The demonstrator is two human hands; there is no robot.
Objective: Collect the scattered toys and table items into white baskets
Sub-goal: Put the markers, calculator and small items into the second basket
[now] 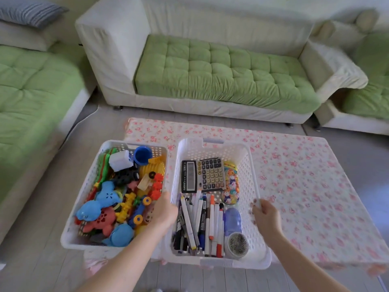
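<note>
Both forearms reach in from the near edge and angle away towards the far side, one on each flank of the right basket (249, 175). The left arm comes up from the near left. The left hand (165, 209) shows its back to the camera and sits on the basket's left rim, right where that rim presses against the left basket (88, 186). Its fingers fold down over the edge in a closed grip, but the fingertips are hidden behind the hand. The right arm comes in from the near right. The right hand (266, 214) is curled around the right rim of the same basket, thumb on top and fingers wrapped over the perforated wall.

The two white baskets stand side by side, touching, on the near left part of the table (305, 186), which is covered in a floral cloth. The left one is heaped with bright plastic toys (107, 194). The right one holds a calculator (203, 175) at its far end, with a patterned tin (231, 186) just beside it. At the near end lie a bundle of markers (202, 224) and a lint shaver (234, 234).

The right hand and the cloth at the table's edges are blurred. Both arms are cut off at the lower edge of the frame. A green-cushioned sofa (221, 70) stands beyond the table.
</note>
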